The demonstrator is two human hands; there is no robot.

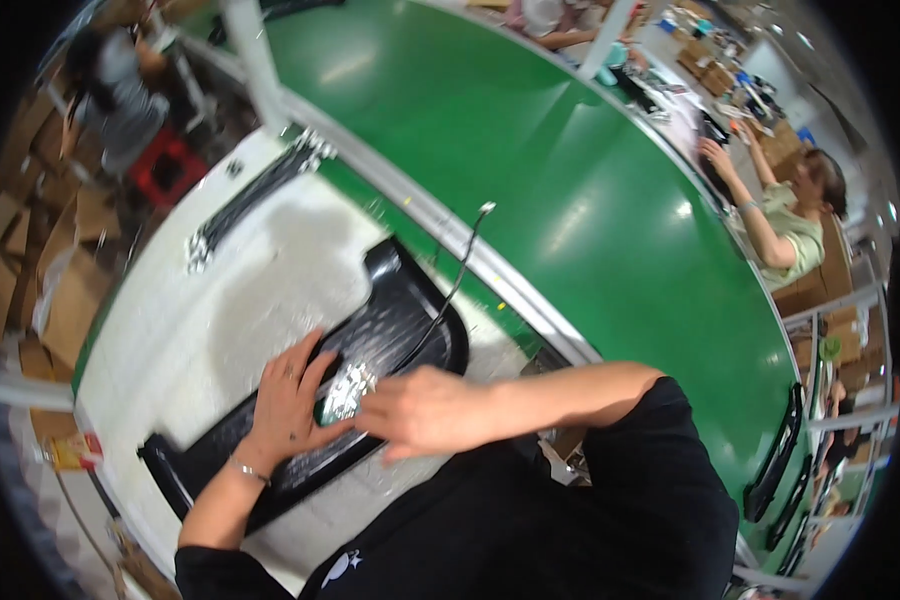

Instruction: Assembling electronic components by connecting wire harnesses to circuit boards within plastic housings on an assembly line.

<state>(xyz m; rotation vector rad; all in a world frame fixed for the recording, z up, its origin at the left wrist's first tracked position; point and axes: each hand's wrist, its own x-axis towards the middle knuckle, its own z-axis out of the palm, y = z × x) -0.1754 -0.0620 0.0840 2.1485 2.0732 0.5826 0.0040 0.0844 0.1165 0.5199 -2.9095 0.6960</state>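
Observation:
A long black plastic tray-like housing (402, 290) with raised edges lies at a slant on the white work surface in front of me. In its middle sits a shiny silvery patch (348, 388), perhaps foil or a bright plate, beside a small green part. My left hand (292, 400) rests on the housing left of this patch, fingers spread and thumb reaching toward it. At the patch's right side is my right hand (422, 408), slightly blurred, its fingers curled together; what they hold is hidden. A thin black cable (460, 270) with a white connector rises from the housing's far right.
A bundle of black cables with white connectors (255, 195) lies at the far left of the white surface. Beyond a metal rail runs a green belt (570, 190), with black curved parts (778, 455) at its right. Co-workers and cardboard boxes (65, 285) surround the line.

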